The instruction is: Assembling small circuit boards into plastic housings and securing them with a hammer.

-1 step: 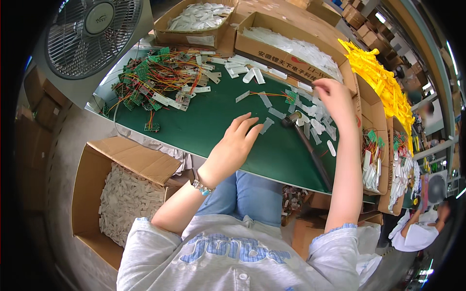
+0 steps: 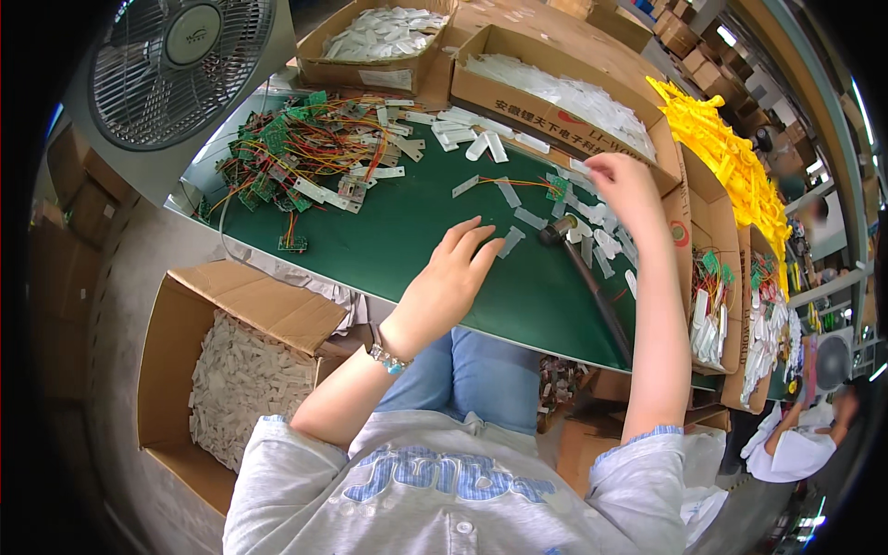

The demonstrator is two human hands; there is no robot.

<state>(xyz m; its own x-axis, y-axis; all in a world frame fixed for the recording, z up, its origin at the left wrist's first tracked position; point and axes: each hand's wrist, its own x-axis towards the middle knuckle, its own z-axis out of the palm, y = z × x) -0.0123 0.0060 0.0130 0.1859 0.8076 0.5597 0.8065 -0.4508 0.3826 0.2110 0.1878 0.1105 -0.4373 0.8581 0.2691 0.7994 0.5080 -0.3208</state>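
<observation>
- Beyond the mallet [image 2: 590,281], a long carton [image 2: 518,109] of pale strips walls off the table's far side — right behind the right hand [image 2: 624,185].
- Well left of the mallet lies a tangled pile of wired boards [image 2: 277,153], with a grey fan [image 2: 191,55] past it.
- Right of the mallet, past the right forearm, stands a carton of wired boards and white strips [image 2: 710,324].
- Just beyond the mallet's head lies a green circuit board [image 2: 557,189], its wires running left to a metal strip [image 2: 465,187].
- Left of the mallet's head, the left hand is open, fingers loosely spread beside a clear strip [image 2: 511,242]; I cannot tell if they touch it.
- Beyond the mallet's head, the right hand's fingers bend together at a white strip [image 2: 580,168]; whether they grip it, I cannot tell.
- The right forearm covers part of the loose pieces [image 2: 606,243] beside the mallet.
- The mallet's handle ends close to the near table edge [image 2: 518,345]; a stretch of green tabletop [image 2: 398,217] opens to its left.
</observation>
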